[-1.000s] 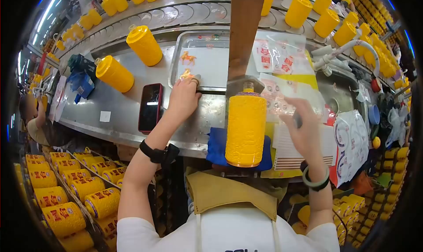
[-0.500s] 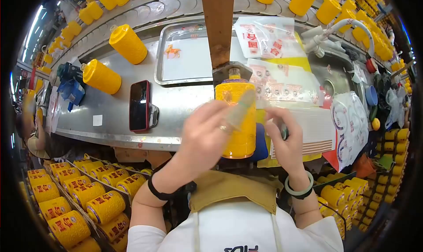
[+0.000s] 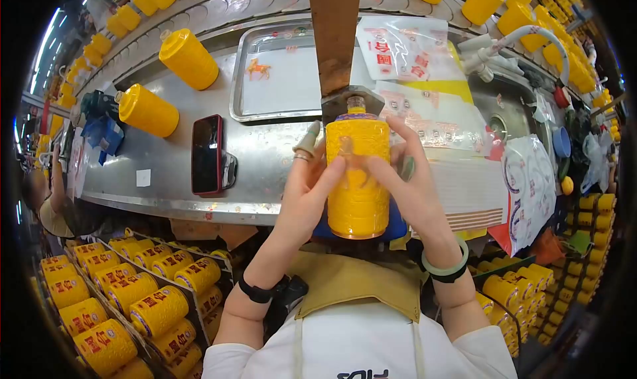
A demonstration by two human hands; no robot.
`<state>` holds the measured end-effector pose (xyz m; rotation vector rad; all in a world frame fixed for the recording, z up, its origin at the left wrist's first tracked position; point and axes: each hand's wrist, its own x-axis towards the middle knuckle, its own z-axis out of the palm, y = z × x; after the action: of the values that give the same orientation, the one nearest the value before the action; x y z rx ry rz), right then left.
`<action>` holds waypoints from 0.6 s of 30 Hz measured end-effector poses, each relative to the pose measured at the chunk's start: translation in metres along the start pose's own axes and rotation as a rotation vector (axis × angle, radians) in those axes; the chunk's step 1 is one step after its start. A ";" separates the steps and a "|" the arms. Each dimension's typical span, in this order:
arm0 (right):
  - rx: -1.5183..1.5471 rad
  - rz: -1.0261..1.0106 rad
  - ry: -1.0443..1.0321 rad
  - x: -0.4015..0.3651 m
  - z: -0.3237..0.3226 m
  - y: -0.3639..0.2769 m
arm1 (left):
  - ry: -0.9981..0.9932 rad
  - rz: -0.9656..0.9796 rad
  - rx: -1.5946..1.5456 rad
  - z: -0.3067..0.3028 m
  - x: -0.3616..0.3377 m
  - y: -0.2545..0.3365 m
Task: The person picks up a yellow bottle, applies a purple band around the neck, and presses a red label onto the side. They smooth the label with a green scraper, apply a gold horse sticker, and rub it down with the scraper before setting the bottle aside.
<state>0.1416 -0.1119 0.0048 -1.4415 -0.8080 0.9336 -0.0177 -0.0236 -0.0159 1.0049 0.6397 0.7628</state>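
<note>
Head cam view, so here's what I've got. The tall yellow embossed bottle (image 3: pixel 357 180) stands upright on a blue cloth pad (image 3: pixel 395 226) at the near edge of the steel counter (image 3: pixel 265 160). Its neck sits under the metal foot of a brown wooden post (image 3: pixel 335 34). The left hand (image 3: pixel 302 196) and right hand (image 3: pixel 408 183) are both wrapped round it, fingers behind and thumbs pressed together on the front face. There's something small and orange under the thumbs, probably a decal, but they cover most of it so I can't swear to it.

To do this bit well, I'd say:
- Hold the bottle plumb under that post so it can't rock.
- Press from the middle outward with flat thumb pads.
- Don't drag the thumbs sideways, or the piece could skew or wrinkle on the relief pattern.

Counts:
- One bottle in hand.
- Two more plain yellow bottles (image 3: pixel 188 59) lying on their sides at the counter's left.
- One red-cased smartphone (image 3: pixel 207 155).
- One shallow steel tray (image 3: pixel 242 110) holding one orange horse-shaped decal (image 3: pixel 258 68).
- One green bangle (image 3: pixel 448 267) on the right wrist.
- One black wristband (image 3: pixel 255 291) on the left wrist.
- The labelled yellow bottles in the racks below (image 3: pixel 159 309) are too many to count cleanly.
</note>
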 end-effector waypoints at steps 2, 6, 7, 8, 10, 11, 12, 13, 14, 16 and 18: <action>0.093 0.015 -0.006 -0.003 -0.003 0.002 | -0.075 -0.122 -0.064 0.000 0.000 -0.002; 0.106 0.078 -0.026 -0.006 -0.008 0.006 | -0.065 -0.078 -0.020 0.004 -0.001 -0.002; 0.156 0.083 -0.022 -0.006 -0.008 0.007 | -0.062 -0.086 -0.024 0.003 -0.001 -0.003; 0.156 0.091 -0.024 -0.006 -0.007 0.007 | -0.058 -0.095 -0.027 0.002 -0.001 -0.004; 0.171 0.086 -0.015 -0.006 -0.006 0.005 | -0.061 -0.098 -0.048 0.001 0.000 -0.004; 0.170 0.091 -0.016 -0.005 -0.006 0.006 | -0.068 -0.096 -0.068 0.001 0.000 -0.004; 0.144 0.080 -0.012 -0.005 -0.006 0.008 | -0.065 -0.100 -0.071 0.001 0.000 -0.004; 0.119 0.068 -0.008 -0.004 -0.006 0.010 | -0.058 -0.101 -0.067 0.002 0.000 -0.004; 0.119 0.073 -0.009 -0.004 -0.006 0.009 | -0.050 -0.100 -0.063 0.003 0.000 -0.003; 0.159 0.081 -0.001 -0.005 -0.004 0.006 | -0.047 -0.103 -0.053 0.003 -0.001 -0.002; 0.147 0.089 -0.003 -0.005 -0.005 0.007 | -0.046 -0.104 -0.043 0.004 -0.001 -0.001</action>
<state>0.1439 -0.1189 -0.0017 -1.3569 -0.6669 1.0414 -0.0155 -0.0270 -0.0153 0.9402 0.6280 0.6578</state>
